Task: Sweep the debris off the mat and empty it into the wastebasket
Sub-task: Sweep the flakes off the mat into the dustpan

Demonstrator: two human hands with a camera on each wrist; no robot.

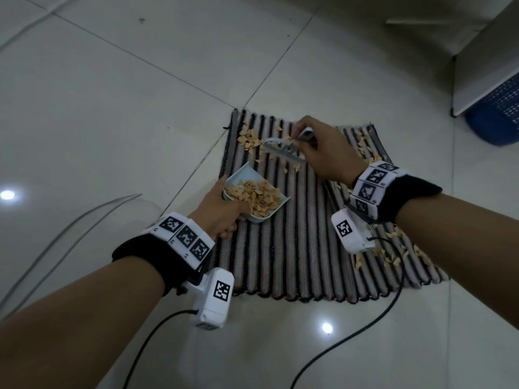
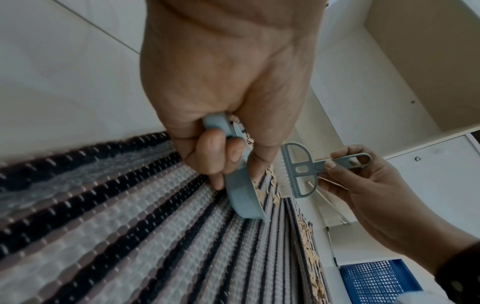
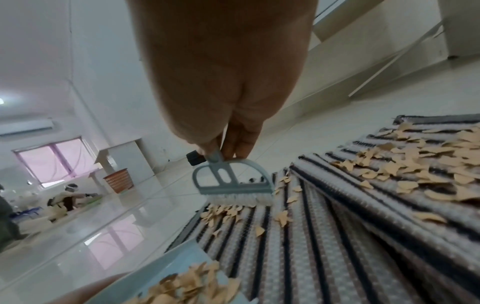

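Observation:
A striped mat [image 1: 295, 248] lies on the tiled floor, strewn with tan paper scraps [image 1: 248, 138]. My left hand [image 1: 222, 213] grips a light blue dustpan [image 1: 276, 210] by its handle [image 2: 215, 121]; the pan rests on the mat's left part and holds a heap of scraps. My right hand [image 1: 325, 150] pinches the handle of a small grey-blue brush [image 1: 283, 150], whose bristles [image 3: 239, 200] touch the mat at a scrap pile near the far left corner. More scraps [image 3: 415, 164] lie along the mat's right side. A blue wastebasket [image 1: 497, 113] stands at the far right.
White furniture [image 1: 483, 60] stands beside and over the blue basket. Grey cables [image 1: 70, 226] run across the floor on the left; black wrist-camera cords [image 1: 365, 329] trail over the near floor. In the right wrist view a brown basket [image 3: 118, 180] and a person [image 3: 64, 200] are far off.

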